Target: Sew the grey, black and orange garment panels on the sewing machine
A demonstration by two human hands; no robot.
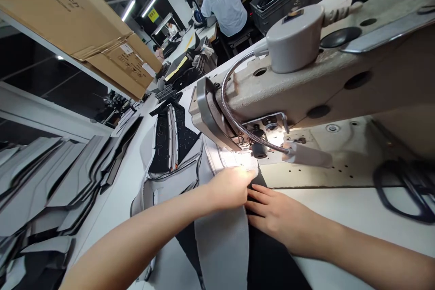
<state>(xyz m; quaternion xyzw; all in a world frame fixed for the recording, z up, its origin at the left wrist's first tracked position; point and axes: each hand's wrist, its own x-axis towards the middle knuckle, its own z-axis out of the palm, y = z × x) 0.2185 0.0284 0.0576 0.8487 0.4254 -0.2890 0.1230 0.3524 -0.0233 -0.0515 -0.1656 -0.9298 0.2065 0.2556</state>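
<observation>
A beige sewing machine (282, 95) stands over the work, its lit needle area just ahead of my hands. My left hand (231, 186) is closed, its fingers pressing on the edge of a grey fabric panel (222, 244) close to the presser foot. Partly beneath that panel lies a black fabric piece (268, 258). My right hand (280, 217) rests on the black piece with its fingers stretched out, the tips beside my left hand. Left of the machine, more of the sewn grey and black work (176, 170) is bunched on the table. My left fingertips are partly hidden.
Black-handled scissors (404, 190) lie at the right on the white table (335, 217). Stacked grey panels (68, 176) fill the left side. A cardboard box (78, 22) sits on a shelf at upper left. A person in a light blue shirt (224, 4) sits farther back.
</observation>
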